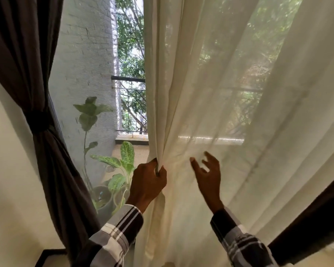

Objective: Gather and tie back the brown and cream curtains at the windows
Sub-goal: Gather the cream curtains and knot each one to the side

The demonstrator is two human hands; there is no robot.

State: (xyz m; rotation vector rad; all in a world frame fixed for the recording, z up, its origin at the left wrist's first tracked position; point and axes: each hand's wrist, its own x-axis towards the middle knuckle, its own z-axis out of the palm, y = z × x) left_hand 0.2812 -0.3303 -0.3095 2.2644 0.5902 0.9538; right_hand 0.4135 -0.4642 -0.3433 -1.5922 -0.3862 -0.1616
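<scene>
**Gathering the cream curtain, brown one already tied**

Pinching the cream curtain's [210, 93] leading edge, my left hand [148, 183] bunches folds at six o'clock. My right hand [207, 173], fingers spread, reaches into the sheer cloth toward five o'clock. The brown curtain [17, 54] at nine o'clock hangs cinched by its tieback [39, 120]. Cream remains ungathered and untied.

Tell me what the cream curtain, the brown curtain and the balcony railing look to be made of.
Cream curtain: thin, sheer woven cloth, matte; trees and railing show through it.
Brown curtain: heavier opaque fabric, matte; it blocks the light and hangs in deep folds.
Balcony railing: probably dark painted metal, judging by its thin straight bars.
</scene>
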